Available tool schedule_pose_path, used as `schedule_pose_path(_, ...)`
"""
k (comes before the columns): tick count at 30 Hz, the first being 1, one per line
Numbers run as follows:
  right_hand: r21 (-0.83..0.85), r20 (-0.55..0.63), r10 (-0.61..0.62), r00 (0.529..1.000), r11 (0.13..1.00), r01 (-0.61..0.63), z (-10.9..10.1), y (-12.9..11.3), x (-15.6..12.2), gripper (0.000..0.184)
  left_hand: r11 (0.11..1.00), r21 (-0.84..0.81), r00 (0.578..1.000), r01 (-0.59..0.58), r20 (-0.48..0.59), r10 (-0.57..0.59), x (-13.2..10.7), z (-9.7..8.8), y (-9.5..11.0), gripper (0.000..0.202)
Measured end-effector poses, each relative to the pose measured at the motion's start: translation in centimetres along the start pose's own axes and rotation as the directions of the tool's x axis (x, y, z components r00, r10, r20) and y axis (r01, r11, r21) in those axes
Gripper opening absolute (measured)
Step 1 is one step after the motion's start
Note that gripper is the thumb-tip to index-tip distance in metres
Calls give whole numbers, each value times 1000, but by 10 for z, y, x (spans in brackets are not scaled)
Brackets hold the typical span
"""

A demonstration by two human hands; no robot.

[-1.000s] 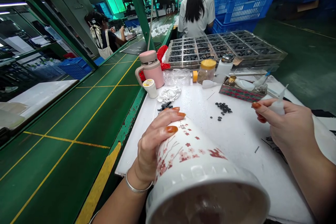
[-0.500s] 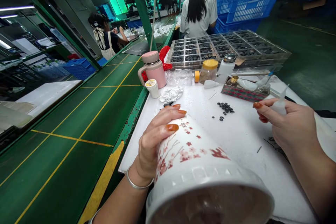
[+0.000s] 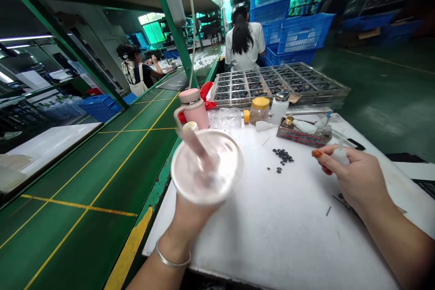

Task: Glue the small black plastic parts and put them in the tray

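My left hand [image 3: 190, 224], wearing a silver bangle, grips a white drink cup [image 3: 229, 174] over the table's left side. The cup's round top faces me, with a pinkish straw [image 3: 200, 153] standing out of it; both are blurred by motion. The cup hides most of the fingers. At the right, my right hand [image 3: 362, 179] is closed on a small translucent squeeze bottle [image 3: 340, 155] with a narrow nozzle pointing up. Small black ring-like parts [image 3: 284, 156] lie on the white table [image 3: 265, 235] between the hands.
A pink tumbler [image 3: 196, 113], a yellow-lidded jar [image 3: 260, 111], a metal-topped bottle [image 3: 280, 105] and a patterned box [image 3: 302, 138] stand behind. Farther back is a divided tray [image 3: 217, 99] of black parts. A green conveyor [image 3: 118, 163] runs left; two people sit beyond.
My left hand has moved the cup away from me and tipped it more upright, so its top and straw now show. My right hand still holds the squeeze bottle. The view has shifted.
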State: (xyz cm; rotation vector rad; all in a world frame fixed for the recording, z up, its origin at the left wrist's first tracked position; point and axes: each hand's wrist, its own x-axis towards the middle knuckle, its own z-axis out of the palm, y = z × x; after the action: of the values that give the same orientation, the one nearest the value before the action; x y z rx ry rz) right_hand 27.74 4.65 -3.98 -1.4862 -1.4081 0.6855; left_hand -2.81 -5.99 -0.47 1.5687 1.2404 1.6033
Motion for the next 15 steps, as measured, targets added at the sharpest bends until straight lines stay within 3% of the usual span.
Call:
schedule_pose_path(5, 28, 41, -5, 999, 1000, 4, 1, -4, -1, 31, 905, -300, 954, 301, 100, -284, 61, 5, -20, 48)
schedule_pose_path(9, 27, 45, 1, 999, 1000, -3, 0, -4, -2, 32, 987, -131, 995, 90, -19, -93, 121, 22, -49, 70)
schedule_pose_path(11, 33, 54, -5, 999, 999, 3, -1, -5, -1, 33, 999, -42, 994, 21, -106, -25, 152, 34, -66, 67)
schedule_pose_path(15, 8, 65, -17, 998, 1000, 16, -2, -10, -1, 33, 982, 176, 957, 60, -290, -7, 206, 55, -98, 73)
